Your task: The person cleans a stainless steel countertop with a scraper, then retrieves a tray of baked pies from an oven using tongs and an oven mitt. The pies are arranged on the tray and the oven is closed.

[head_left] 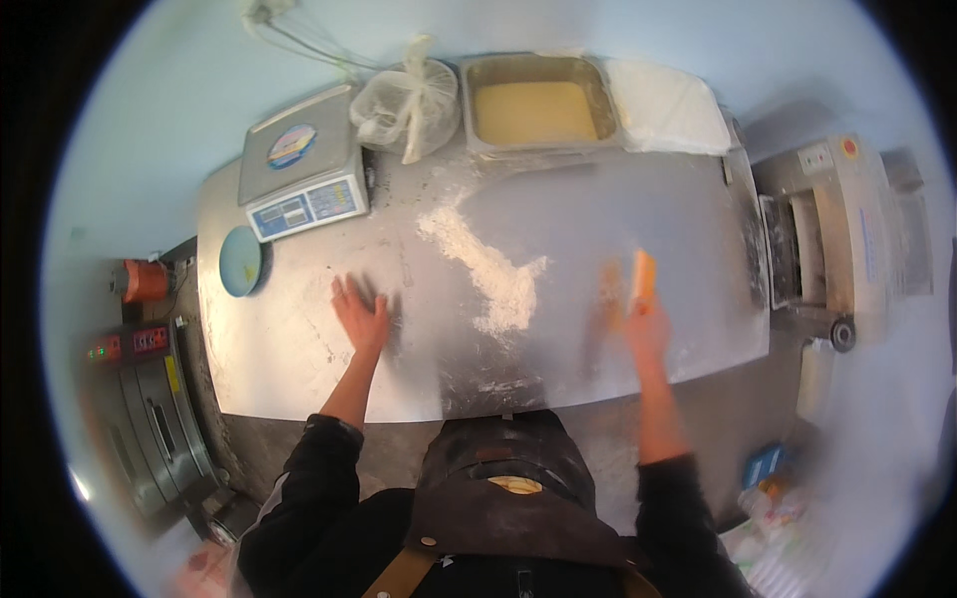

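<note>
My left hand [360, 313] rests on the metal table [299, 369], its fingers spread and nothing in it. To the right, my right hand [646, 324] grips an orange scraper [644, 277], held upright over the tabletop; motion blurs it slightly, and its reflection shows in the shiny metal. Between the two hands lies an uneven streak of pale flour [498, 284], running from the upper left down toward the front edge. Thin smears of flour also dust the metal near my apron.
A digital scale [304, 164] and a teal bowl [240, 261] stand at the left. Along the back are a tied clear plastic bag [409, 105], a metal pan of yellowish contents [538, 108] and a white package [666, 108]. A machine [837, 234] stands right, an oven [150, 419] left.
</note>
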